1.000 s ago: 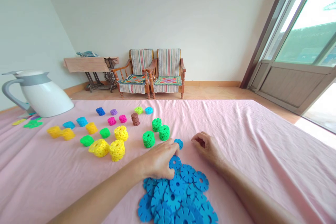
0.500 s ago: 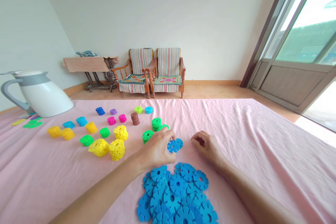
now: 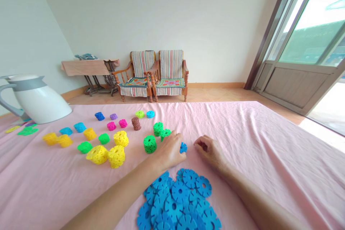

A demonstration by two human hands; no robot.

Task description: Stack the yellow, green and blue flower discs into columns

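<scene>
My left hand [image 3: 169, 151] lies curled on the pink cloth, its fingers closed over a small stack of blue snowflake discs [image 3: 183, 147] that peeks out at its right edge. My right hand [image 3: 208, 150] rests just to the right of it, fingers curled, with something small and dark red showing inside them that I cannot make out. A loose pile of blue discs [image 3: 178, 201] lies right in front of me, below both hands. Three green disc stacks [image 3: 150, 144] stand just left of my left hand.
Yellow stacks [image 3: 116, 156], and smaller blue, pink, brown, purple and green stacks, dot the pink tablecloth [image 3: 256, 143] to the left. A white jug [image 3: 40, 99] stands at far left. Two wooden armchairs [image 3: 153, 75] and a small table are against the far wall; a glass door is on the right.
My left hand lifted one blue disc from the pile, carried it up to the small blue stack and lowered onto it. My right hand stayed put.
</scene>
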